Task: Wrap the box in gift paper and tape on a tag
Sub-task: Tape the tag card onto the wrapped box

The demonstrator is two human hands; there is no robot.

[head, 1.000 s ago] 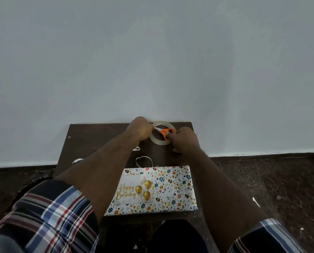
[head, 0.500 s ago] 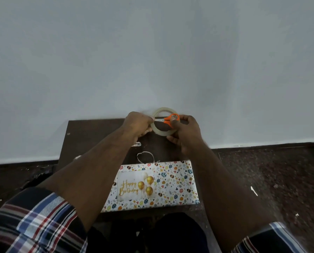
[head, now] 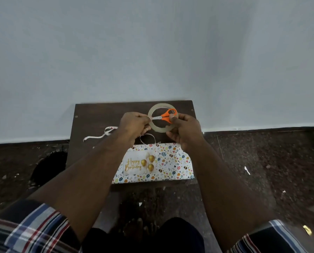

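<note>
The box (head: 170, 161), wrapped in white paper with coloured dots, lies flat on a small dark wooden table (head: 97, 114). A white "Happy Birthday" tag (head: 137, 164) with gold balloons lies on its left part. Above the table's far half, my left hand (head: 134, 125) pinches the left edge of a clear tape roll (head: 161, 127). My right hand (head: 185, 130) grips small orange-handled scissors (head: 168, 115) and also touches the roll's right side. The blades point left across the roll's hole toward my left fingers.
A curled white ribbon (head: 101, 135) lies on the table's left part, and a thin ribbon loop (head: 148, 136) sits just behind the box. A pale wall rises right behind the table. Dark speckled floor with paper scraps (head: 247, 170) surrounds it.
Both hands with the tape roll and scissors have lifted slightly and come toward me. The camera view has tilted, so more of the table's left side and the ribbon shows.
</note>
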